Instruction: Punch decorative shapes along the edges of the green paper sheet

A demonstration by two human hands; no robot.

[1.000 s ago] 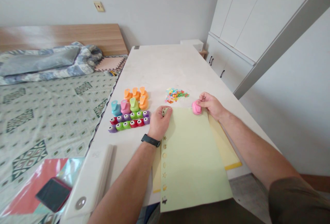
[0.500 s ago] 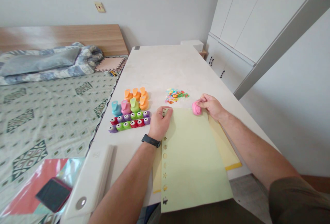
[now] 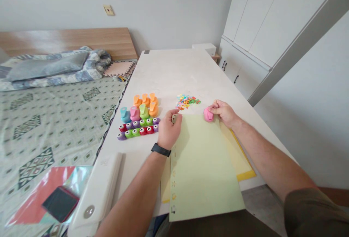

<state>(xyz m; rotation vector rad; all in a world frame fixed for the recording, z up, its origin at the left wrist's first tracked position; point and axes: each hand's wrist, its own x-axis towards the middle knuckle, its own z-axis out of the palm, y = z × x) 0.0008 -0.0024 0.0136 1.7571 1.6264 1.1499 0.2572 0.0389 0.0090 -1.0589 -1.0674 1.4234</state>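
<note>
A pale green sheet of paper (image 3: 204, 171) lies at the near end of the table, its lower edge jutting past the table edge. Down its left side runs a row of small punched shapes. My left hand (image 3: 170, 129), a dark band on its wrist, is closed on the sheet's top left corner. At the top right corner, my right hand (image 3: 222, 113) grips a pink craft punch (image 3: 208, 114) between thumb and fingers. The punch sits at the paper's edge; whether its lever is pressed is unclear. Beyond the sheet is a pile of colourful paper cutouts (image 3: 188, 100).
Left of my hands, several large craft punches (image 3: 144, 111) and rows of small craft punches (image 3: 139, 127) stand on the white table (image 3: 174, 69). A long white device (image 3: 100, 189) lies nearer me. Yellow paper (image 3: 244, 164) shows beneath the green sheet. A bed (image 3: 68, 120) adjoins the left.
The view has shifted slightly. My left fingers have lifted and loosened a little at the corner. My right hand keeps the pink punch at nearly the same spot.
</note>
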